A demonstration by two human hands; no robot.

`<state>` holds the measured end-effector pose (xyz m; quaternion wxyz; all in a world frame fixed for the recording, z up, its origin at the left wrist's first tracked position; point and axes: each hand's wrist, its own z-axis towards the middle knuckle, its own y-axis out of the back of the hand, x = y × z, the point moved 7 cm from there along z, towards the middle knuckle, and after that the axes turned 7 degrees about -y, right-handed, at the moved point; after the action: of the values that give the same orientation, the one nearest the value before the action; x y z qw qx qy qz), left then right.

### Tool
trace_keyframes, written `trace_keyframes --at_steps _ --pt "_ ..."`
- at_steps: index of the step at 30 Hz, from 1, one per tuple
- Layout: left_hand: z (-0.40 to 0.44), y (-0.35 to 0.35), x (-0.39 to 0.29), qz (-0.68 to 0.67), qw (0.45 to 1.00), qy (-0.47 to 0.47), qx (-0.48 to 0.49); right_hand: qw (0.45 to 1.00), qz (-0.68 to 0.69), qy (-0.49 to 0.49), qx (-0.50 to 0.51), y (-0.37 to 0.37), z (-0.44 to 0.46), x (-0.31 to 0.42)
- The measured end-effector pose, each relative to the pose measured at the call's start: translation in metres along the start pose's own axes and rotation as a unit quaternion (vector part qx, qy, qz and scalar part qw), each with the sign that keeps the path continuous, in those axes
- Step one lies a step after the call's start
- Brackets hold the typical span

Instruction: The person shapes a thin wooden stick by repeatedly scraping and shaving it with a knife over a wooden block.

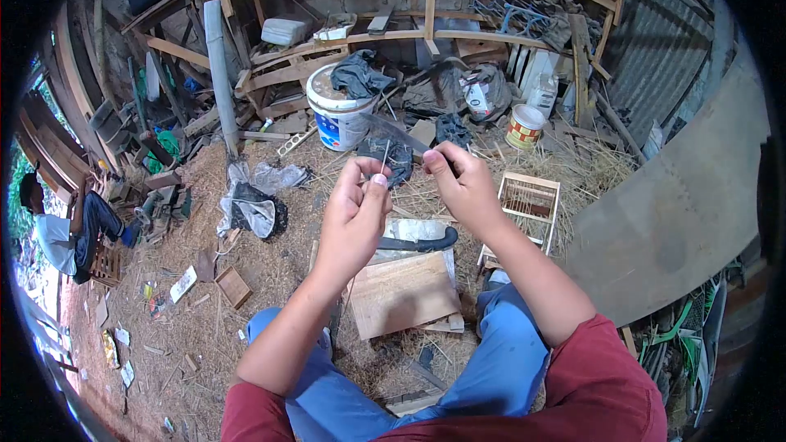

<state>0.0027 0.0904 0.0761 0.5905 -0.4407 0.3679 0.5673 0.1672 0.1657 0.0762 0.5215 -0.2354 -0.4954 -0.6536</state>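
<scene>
Littered ground (278, 278) below; knife (399, 133) juts leftward from right hand (465, 188).

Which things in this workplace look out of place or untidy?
Two stand out. A crumpled white-and-black plastic sheet lies among loose straw on the brown ground, like discarded litter. Another crumpled sheet, dark and seemingly plastic, sags over the top of the round white-and-blue bucket, as if dropped there. I see no clear spill.

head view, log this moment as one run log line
left hand: holding thin stick | right hand: holding knife | stick-blade contact: unclear | wooden board: between legs, below hands
</scene>
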Motion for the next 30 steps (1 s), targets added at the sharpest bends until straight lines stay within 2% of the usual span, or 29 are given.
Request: trace_keyframes --at_steps 1,8,11,14,16,23,25,26,28,30 --pt "0.000 -0.002 0.002 -0.048 0.999 0.020 0.012 1.000 0.009 -0.003 -0.002 0.000 0.001 -0.004" --pt "-0.002 -0.005 0.000 -0.088 0.995 0.039 0.013 0.998 0.018 0.060 -0.010 0.008 -0.004 0.004" --pt "-0.004 -0.007 0.001 -0.123 0.990 0.058 0.025 0.997 -0.038 0.055 0.030 0.008 -0.007 0.014" --pt "-0.006 -0.008 0.001 -0.115 0.992 0.052 0.016 0.991 -0.079 0.106 0.037 0.008 -0.010 0.021" --pt "-0.006 -0.008 -0.003 -0.066 0.997 0.040 -0.008 0.986 -0.099 0.129 0.037 0.009 -0.008 0.025" --pt "-0.005 -0.003 0.001 -0.040 0.999 0.003 -0.009 0.981 -0.107 0.158 0.038 0.007 -0.005 0.023" --pt "-0.005 -0.001 -0.006 0.120 0.991 -0.065 0.010 0.980 -0.110 0.163 0.026 0.009 -0.007 0.026" --pt "-0.006 -0.002 -0.006 0.119 0.991 -0.065 0.011 0.980 -0.111 0.163 0.025 0.010 -0.007 0.025" --pt "-0.009 -0.007 -0.020 0.224 0.968 -0.115 0.007 0.978 -0.116 0.172 0.027 0.010 -0.005 0.024" --pt "-0.010 -0.009 -0.021 0.239 0.962 -0.130 -0.004 0.977 -0.120 0.174 0.028 0.011 -0.006 0.024"
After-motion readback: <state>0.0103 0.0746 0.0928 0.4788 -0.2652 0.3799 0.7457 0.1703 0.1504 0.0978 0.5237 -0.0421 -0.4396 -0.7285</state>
